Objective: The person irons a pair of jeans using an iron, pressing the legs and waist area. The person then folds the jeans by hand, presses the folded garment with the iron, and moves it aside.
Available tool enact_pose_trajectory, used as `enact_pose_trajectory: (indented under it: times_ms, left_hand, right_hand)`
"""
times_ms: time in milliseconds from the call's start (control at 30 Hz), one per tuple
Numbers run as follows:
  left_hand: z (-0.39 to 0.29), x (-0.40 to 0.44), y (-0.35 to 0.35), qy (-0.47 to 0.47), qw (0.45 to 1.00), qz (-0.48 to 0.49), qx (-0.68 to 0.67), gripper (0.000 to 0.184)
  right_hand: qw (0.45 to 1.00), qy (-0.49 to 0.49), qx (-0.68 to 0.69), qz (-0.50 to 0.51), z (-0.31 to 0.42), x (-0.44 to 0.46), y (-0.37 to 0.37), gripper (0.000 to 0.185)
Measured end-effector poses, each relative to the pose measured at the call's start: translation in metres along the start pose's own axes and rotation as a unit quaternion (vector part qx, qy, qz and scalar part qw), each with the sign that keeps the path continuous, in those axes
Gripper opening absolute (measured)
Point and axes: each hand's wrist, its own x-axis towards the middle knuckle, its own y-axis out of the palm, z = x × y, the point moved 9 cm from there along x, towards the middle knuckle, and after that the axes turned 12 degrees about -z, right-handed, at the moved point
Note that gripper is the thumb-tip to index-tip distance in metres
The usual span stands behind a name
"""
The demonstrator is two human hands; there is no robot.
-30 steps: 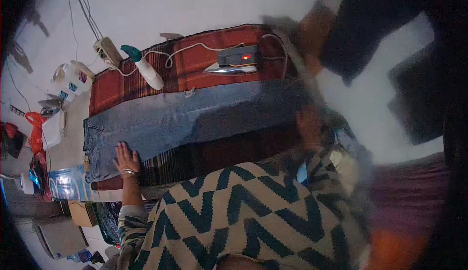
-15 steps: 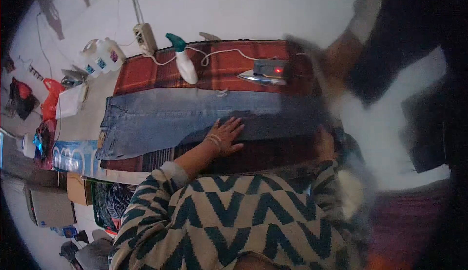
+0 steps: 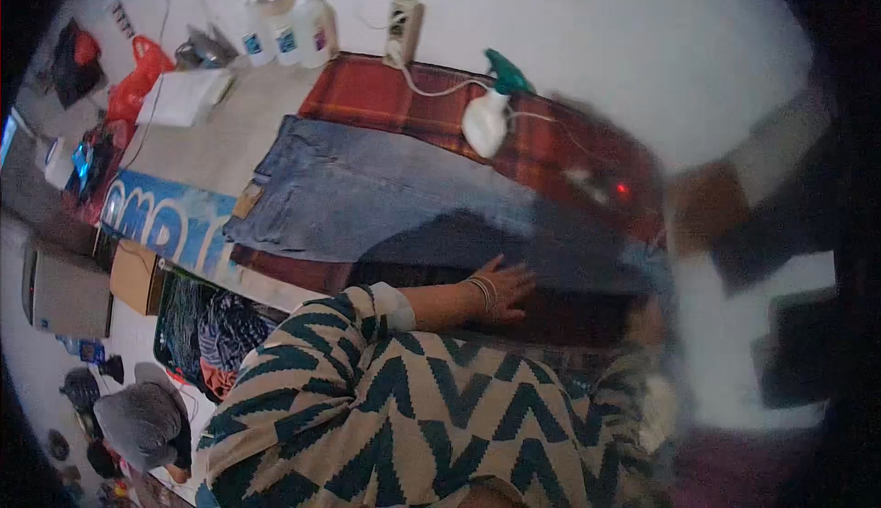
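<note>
Faded blue jeans (image 3: 385, 191) lie stretched out on a red plaid cloth (image 3: 362, 90). My left hand (image 3: 504, 292) rests palm down near the lower edge of the jeans, fingers spread, bands around its wrist. Further right, my right hand (image 3: 645, 320) is dark and blurred beside the leg end of the jeans; its fingers cannot be made out. Beyond the jeans stands a white spray bottle (image 3: 486, 122) with a green nozzle. The iron (image 3: 601, 185), smeared by blur, shows a red light near the cloth's far right part.
A power strip (image 3: 402, 33) with a white cord is at the back edge. White jugs (image 3: 289, 35), a white packet (image 3: 186, 97) and a red bag (image 3: 142, 77) are at the left. Below stand a cardboard box (image 3: 135, 277) and a crate of clothes (image 3: 220, 329).
My left hand has slid rightward along the jeans from near their waist. The view has turned, moving the table's contents in the picture. My right hand remains by the leg end.
</note>
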Motion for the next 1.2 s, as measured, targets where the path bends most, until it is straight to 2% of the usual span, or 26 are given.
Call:
enact_pose_trajectory:
  times_ms: [33,67,133,233,267,300,333,400,433,500,533,567,600,633,667,700,733,800,867,900,967,1000,1067,1200]
  left_hand:
    - [-0.006,-0.014,-0.006,0.043,0.996,0.039,-0.072,0.064]
    - [0.008,-0.029,-0.02,0.036,0.996,0.036,-0.071,0.064]
    - [0.058,-0.074,-0.067,-0.047,0.964,-0.038,-0.258,0.058]
    - [0.167,-0.122,-0.083,-0.081,0.926,-0.215,-0.299,0.052]
    - [0.186,-0.155,-0.114,-0.015,0.919,-0.303,-0.253,0.054]
    - [0.228,-0.167,-0.115,-0.091,0.882,-0.266,-0.38,0.057]
    - [0.248,-0.196,-0.132,-0.235,0.807,-0.244,-0.484,0.061]
    - [0.288,-0.235,-0.131,-0.323,0.648,-0.257,-0.64,0.064]
    - [0.296,-0.247,-0.137,-0.323,0.651,-0.256,-0.638,0.064]
    - [0.314,-0.28,-0.134,-0.412,0.538,-0.229,-0.699,0.065]
    - [0.351,-0.287,-0.107,-0.412,0.505,-0.204,-0.731,0.068]
    - [0.371,-0.29,-0.099,-0.41,0.507,-0.205,-0.73,0.068]
    - [0.386,-0.295,-0.089,-0.442,0.486,-0.215,-0.722,0.069]
    - [0.396,-0.302,-0.083,-0.473,0.463,-0.223,-0.716,0.07]
    - [0.36,-0.311,-0.117,-0.507,0.442,-0.27,-0.689,0.07]
    - [0.363,-0.311,-0.115,-0.506,0.439,-0.269,-0.692,0.07]
    - [0.369,-0.314,-0.114,-0.524,0.481,-0.257,-0.654,0.068]
    - [0.386,-0.315,-0.103,-0.54,0.522,-0.237,-0.616,0.068]
    - [0.426,-0.312,-0.117,-0.522,0.75,-0.26,-0.311,0.071]
    - [0.429,-0.311,-0.117,-0.517,0.754,-0.256,-0.315,0.071]
    - [0.43,-0.317,-0.141,-0.509,0.79,-0.293,-0.174,0.074]
    - [0.429,-0.317,-0.146,-0.507,0.793,-0.289,-0.175,0.074]
    - [0.429,-0.318,-0.147,-0.51,0.789,-0.268,-0.212,0.071]
    - [0.453,-0.312,-0.126,-0.52,0.812,-0.189,-0.187,0.069]
  right_hand:
    - [0.999,-0.031,0.012,0.002,0.027,-0.013,0.013,0.037]
    - [0.998,-0.064,0.022,0.01,0.057,-0.029,0.031,0.039]
    - [0.99,-0.133,0.04,0.034,0.119,-0.076,0.074,0.043]
    - [0.962,-0.252,0.083,0.06,0.177,-0.162,0.133,0.049]
    - [0.948,-0.296,0.096,0.061,0.191,-0.194,0.15,0.049]
    - [0.932,-0.334,0.112,0.086,0.207,-0.23,0.169,0.047]
    - [0.912,-0.373,0.117,0.127,0.213,-0.274,0.187,0.045]
    - [0.844,-0.459,0.11,0.256,0.22,-0.374,0.228,0.04]
    - [0.79,-0.502,0.083,0.342,0.211,-0.426,0.245,0.038]
    - [0.652,-0.578,0.012,0.49,0.171,-0.516,0.263,0.034]
    - [0.579,-0.609,-0.035,0.541,0.14,-0.551,0.266,0.032]
    - [0.514,-0.633,-0.079,0.574,0.108,-0.575,0.266,0.03]
    - [0.48,-0.645,-0.107,0.585,0.078,-0.586,0.264,0.029]
    - [0.475,-0.655,-0.121,0.576,0.051,-0.588,0.265,0.038]
    - [0.471,-0.657,-0.123,0.576,0.037,-0.58,0.271,0.038]
    - [0.519,-0.621,-0.128,0.572,0.029,-0.553,0.278,0.039]
    - [0.567,-0.583,-0.134,0.566,0.024,-0.524,0.284,0.042]
    - [0.616,-0.579,-0.195,0.497,0.022,-0.468,0.302,0.042]
    - [0.654,-0.577,-0.2,0.447,0.048,-0.428,0.316,0.043]
    - [0.655,-0.576,-0.207,0.443,0.052,-0.412,0.328,0.043]
    - [0.654,-0.555,-0.311,0.409,0.038,-0.37,0.358,0.042]
    - [0.656,-0.553,-0.314,0.407,0.037,-0.36,0.369,0.042]
    - [0.615,-0.466,-0.457,0.443,0.004,-0.335,0.389,0.042]
    - [0.573,-0.43,-0.524,0.461,-0.016,-0.311,0.397,0.045]
